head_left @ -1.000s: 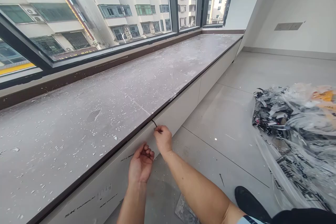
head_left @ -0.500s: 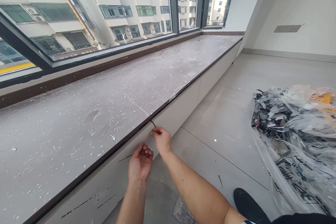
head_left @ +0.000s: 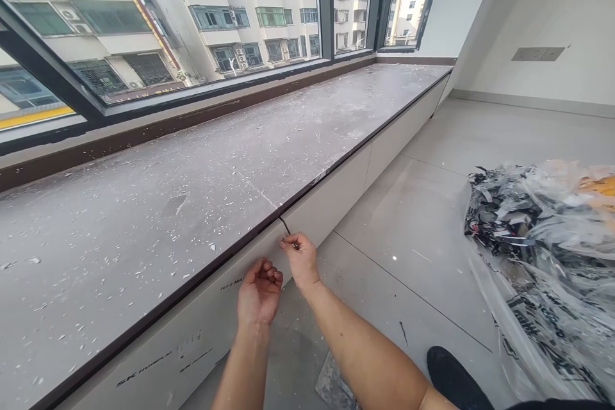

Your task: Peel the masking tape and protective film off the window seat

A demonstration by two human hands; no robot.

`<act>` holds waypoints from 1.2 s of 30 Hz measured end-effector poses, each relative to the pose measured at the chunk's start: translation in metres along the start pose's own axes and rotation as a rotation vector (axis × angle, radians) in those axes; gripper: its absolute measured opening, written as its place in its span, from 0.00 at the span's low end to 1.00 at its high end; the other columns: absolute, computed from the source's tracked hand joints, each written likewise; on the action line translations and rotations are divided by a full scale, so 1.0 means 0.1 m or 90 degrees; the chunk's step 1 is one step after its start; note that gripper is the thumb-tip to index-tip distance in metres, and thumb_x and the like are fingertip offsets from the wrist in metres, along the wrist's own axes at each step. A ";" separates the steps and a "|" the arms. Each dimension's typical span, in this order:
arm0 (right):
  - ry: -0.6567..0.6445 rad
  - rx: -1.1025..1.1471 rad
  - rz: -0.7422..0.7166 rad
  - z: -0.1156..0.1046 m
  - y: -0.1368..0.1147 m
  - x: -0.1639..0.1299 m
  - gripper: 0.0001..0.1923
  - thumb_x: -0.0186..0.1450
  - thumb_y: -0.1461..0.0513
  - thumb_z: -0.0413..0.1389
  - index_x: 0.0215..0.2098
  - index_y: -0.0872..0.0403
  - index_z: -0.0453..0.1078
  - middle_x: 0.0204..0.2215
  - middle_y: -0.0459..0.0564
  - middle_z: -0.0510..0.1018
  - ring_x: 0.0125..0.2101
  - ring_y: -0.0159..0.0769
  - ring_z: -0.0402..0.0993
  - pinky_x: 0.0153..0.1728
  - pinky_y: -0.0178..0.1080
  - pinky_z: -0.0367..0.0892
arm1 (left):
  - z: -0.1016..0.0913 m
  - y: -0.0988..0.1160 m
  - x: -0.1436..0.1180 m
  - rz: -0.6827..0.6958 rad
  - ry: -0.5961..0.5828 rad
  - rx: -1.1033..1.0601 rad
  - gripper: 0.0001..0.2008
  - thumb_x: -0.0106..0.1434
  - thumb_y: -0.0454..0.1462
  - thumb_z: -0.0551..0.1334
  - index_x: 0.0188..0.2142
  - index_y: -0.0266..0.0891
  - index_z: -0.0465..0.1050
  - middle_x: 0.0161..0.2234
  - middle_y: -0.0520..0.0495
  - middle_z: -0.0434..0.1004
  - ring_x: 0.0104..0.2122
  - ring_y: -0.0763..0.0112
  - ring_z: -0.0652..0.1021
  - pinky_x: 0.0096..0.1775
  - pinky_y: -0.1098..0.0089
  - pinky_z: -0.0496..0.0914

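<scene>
1. Where the two slabs of the dusty surface (head_left: 192, 205) meet at the front edge, the right hand (head_left: 300, 257) pinches a thin dark wire (head_left: 285, 226) in a tight grip.
2. The wire pokes up into the gap under the edge.
3. The left hand (head_left: 259, 291) sits just beside it, fingers curled in, near the white panel (head_left: 206, 327); what it holds I cannot tell.
4. A pile of crumpled plastic (head_left: 542, 256) lies on the floor, well apart.

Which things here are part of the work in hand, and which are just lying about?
In hand: right hand pinching a thin dark strip at the slab joint on the window ledge; left hand, curled, beside the white front panel.

Lying about: plastic wrap heap, black shoe, wall sockets, white flecks on the ledge.
</scene>
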State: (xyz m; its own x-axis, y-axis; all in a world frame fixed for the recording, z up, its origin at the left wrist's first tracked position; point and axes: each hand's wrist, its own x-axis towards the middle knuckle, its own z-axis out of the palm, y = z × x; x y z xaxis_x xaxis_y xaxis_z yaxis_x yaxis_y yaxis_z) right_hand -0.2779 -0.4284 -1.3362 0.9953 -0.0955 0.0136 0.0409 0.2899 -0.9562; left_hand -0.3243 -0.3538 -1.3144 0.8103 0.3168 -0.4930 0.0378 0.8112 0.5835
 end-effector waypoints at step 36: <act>-0.251 -0.148 -0.221 -0.29 -0.05 -0.09 0.05 0.52 0.69 0.54 0.21 0.53 0.66 0.30 0.45 0.76 0.41 0.34 0.65 0.44 0.39 0.61 | 0.14 0.18 -0.19 0.266 0.072 0.890 0.18 0.53 0.51 0.53 0.22 0.39 0.66 0.19 0.51 0.66 0.21 0.72 0.65 0.27 0.69 0.58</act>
State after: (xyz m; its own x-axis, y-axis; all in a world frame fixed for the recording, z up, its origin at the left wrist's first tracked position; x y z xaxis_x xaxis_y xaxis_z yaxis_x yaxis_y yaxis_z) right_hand -0.2895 -0.4569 -1.3398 0.8858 0.2281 0.4041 0.3955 0.0842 -0.9146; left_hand -0.3310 -0.3525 -1.2857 0.8576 0.4942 -0.1427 0.3945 -0.4538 0.7990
